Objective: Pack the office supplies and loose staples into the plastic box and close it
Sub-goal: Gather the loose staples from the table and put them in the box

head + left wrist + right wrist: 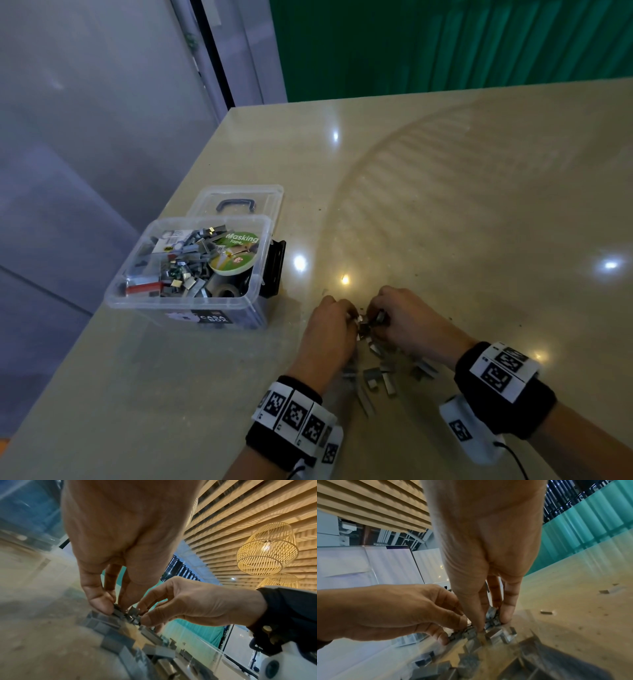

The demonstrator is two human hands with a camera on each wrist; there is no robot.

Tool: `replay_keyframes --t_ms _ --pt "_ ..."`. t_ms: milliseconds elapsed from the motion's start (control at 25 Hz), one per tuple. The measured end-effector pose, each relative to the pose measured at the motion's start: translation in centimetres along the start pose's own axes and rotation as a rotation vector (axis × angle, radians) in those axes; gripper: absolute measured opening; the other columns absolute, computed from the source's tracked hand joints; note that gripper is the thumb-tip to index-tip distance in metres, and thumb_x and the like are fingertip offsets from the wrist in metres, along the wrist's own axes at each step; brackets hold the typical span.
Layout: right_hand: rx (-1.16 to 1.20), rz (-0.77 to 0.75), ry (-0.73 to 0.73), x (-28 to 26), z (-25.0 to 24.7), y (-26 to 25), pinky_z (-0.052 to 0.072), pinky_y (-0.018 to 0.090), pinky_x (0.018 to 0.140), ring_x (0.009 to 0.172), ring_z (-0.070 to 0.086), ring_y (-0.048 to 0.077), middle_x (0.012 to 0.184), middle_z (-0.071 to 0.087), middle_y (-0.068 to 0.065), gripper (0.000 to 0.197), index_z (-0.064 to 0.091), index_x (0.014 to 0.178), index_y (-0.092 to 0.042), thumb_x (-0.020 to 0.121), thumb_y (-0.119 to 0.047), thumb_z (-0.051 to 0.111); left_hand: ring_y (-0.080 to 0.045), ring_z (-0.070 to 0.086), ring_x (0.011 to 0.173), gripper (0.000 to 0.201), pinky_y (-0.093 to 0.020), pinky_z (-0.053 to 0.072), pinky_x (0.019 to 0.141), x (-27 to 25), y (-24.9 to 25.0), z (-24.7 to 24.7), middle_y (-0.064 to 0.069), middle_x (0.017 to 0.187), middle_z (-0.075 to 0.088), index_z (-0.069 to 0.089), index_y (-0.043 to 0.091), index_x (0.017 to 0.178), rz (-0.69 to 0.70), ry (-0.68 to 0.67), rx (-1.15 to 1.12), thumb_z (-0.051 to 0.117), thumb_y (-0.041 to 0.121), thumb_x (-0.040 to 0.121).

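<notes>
Currently, both hands: the left hand (330, 334) and the right hand (406, 320) meet fingertip to fingertip over the worktop (462, 205), and each grip is narrow and pinches loose staples (368, 327) between thumb and fingers.
Reason for the hold: the strips are small and thin, so I judge that the fingertips gather them from two sides into one cluster, which is easier to lift than single pieces.
Staples near the grip: more strips (383, 375) lie flat on the worktop just behind the grip, toward the wrists; a few single pieces (547, 612) lie apart, to the outer side of the right hand.
Direction of staples: the strips lie with their long axes in many different directions; in the pinch itself I cannot tell the axis.
Plastic box (191, 301): it stands well to the left of the grip, open, already holding many staples, a red strip and a masking tape roll (236, 253).
Lid (239, 200): it lies beyond the box, touching it, handle side up.
Stage: I judge that the packing is mostly done, and the closing is not yet begun.
</notes>
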State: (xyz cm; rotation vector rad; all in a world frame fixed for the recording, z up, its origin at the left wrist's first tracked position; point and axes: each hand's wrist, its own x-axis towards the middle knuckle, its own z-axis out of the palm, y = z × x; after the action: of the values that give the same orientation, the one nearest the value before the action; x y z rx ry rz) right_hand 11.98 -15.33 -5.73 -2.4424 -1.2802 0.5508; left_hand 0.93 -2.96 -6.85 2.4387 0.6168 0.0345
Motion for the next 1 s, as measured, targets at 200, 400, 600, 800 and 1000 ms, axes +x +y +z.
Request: replay_keyframes --t_ms 200,400,600,800,1000 --pt "0.02 -0.014 0.002 0.6 0.3 0.6 0.053 0.026 0.072 0.083 0.059 0.013 0.097 0.06 -0.003 0.019 0.074 0.106 -0.017 0.088 -0.021 0.072 -0.022 0.056 0.109 0.047 -0.032 0.051 0.095 0.4 -0.4 0.2 -0.004 0.122 0.048 0.054 0.025 0.136 -0.004 -0.105 -0.043 0.067 0.032 0.092" --pt "0.068 -0.051 0.021 0.6 0.2 1.1 0.057 0.028 0.073 0.081 0.062 0.011 0.097 0.066 -0.002 0.019 0.076 0.107 -0.018 0.089 -0.014 0.069 -0.013 0.054 0.094 0.03 -0.018 0.045 0.081 0.8 -0.3 0.3 -0.003 0.117 0.049 0.065 0.021 0.119 -0.005 -0.075 -0.014 0.071 0.024 0.09" --pt "0.13 -0.044 0.026 0.6 -0.1 1.5 0.058 0.029 0.079 0.083 0.065 0.01 0.094 0.07 0.0 0.017 0.077 0.103 -0.017 0.09 -0.01 0.069 -0.014 0.06 0.09 0.014 -0.016 0.046 0.07 1.2 -0.6 0.2 0.001 0.104 0.054 0.069 0.019 0.106 0.01 -0.031 -0.068 0.067 0.019 0.092" --pt "0.165 -0.056 0.055 0.5 -0.6 1.8 0.057 0.023 0.084 0.089 0.067 0.006 0.098 0.074 0.001 0.02 0.078 0.101 -0.013 0.091 -0.004 0.064 -0.015 0.067 0.087 0.013 -0.03 0.059 0.081 1.5 -0.9 -0.1 -0.004 0.101 0.069 0.074 0.016 0.103 -0.007 -0.026 -0.082 0.066 0.016 0.093" --pt "0.162 -0.057 0.051 0.7 -0.9 2.0 0.054 0.013 0.081 0.088 0.067 0.0 0.101 0.076 -0.002 0.018 0.079 0.102 -0.014 0.092 -0.007 0.066 -0.015 0.066 0.094 0.023 -0.026 0.056 0.085 1.0 -0.6 -1.1 -0.006 0.109 0.069 0.07 0.014 0.115 0.011 -0.061 -0.065 0.067 0.021 0.093"
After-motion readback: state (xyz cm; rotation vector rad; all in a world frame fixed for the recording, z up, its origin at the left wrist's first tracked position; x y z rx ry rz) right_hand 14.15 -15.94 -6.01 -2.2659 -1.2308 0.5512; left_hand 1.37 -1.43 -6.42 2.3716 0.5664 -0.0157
